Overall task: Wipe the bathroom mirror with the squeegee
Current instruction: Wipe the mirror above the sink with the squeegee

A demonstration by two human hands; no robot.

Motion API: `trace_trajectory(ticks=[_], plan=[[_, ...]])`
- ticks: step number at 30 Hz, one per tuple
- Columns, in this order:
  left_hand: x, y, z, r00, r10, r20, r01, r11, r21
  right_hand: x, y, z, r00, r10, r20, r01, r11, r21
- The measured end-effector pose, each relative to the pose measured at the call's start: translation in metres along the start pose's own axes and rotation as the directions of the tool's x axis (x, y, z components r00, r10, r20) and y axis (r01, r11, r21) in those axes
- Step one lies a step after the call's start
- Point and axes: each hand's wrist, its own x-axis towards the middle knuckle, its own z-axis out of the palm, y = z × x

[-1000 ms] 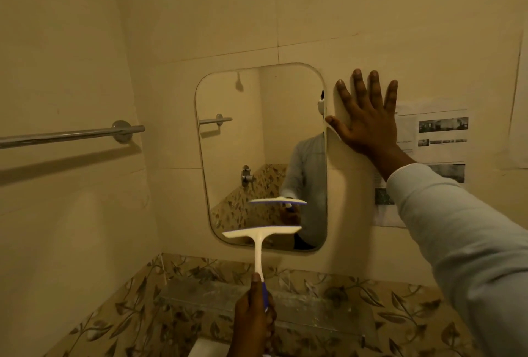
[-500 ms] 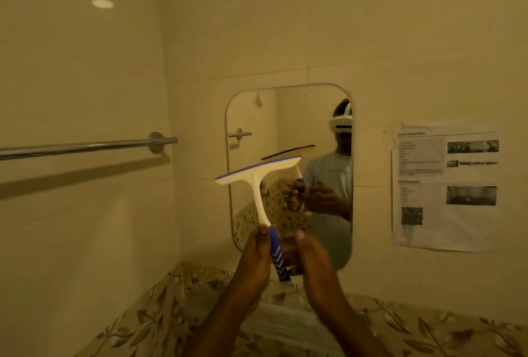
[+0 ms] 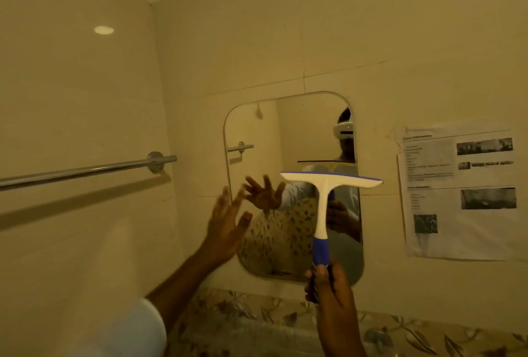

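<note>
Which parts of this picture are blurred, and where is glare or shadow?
Head view: dim yellowish light; the left hand is motion-blurred, the right hand and squeegee sharper; a glare spot on the left wall; the towel bar casts a shadow below.

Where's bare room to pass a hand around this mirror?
Free: mirror glass above the squeegee blade; wall between towel bar and mirror's left edge, above the left hand. Crowded: right edge, where the blade overhangs toward the paper sheet.
</note>
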Motion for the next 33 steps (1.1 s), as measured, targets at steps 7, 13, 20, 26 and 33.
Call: trace_trajectory(ticks=[7,13,20,26,33], plan=[[0.095,-0.073,-0.056,0.984,0.173,0.042,-0.166,0.803,0.572,-0.003,0.000,-0.031,0.991,0.109,-0.079,-0.114,0.992,-0.054],[0.119,-0.096,-0.053,0.963,0.180,0.199,-0.267,0.732,0.627,0.009,-0.030,-0.051,0.989,-0.125,-0.084,0.081,0.911,-0.404],[0.128,-0.111,-0.028,0.965,0.204,0.166,-0.263,0.753,0.604,0.031,-0.077,-0.044,0.970,-0.238,0.043,0.230,0.852,-0.471],[0.131,-0.117,-0.025,0.962,0.215,0.168,-0.273,0.767,0.581,0.088,-0.111,0.002,0.885,-0.412,0.216,0.452,0.650,-0.611],[0.130,-0.118,-0.025,0.959,0.237,0.158,-0.285,0.773,0.567,0.151,-0.165,0.089,0.620,-0.531,0.578,0.680,-0.005,-0.733]])
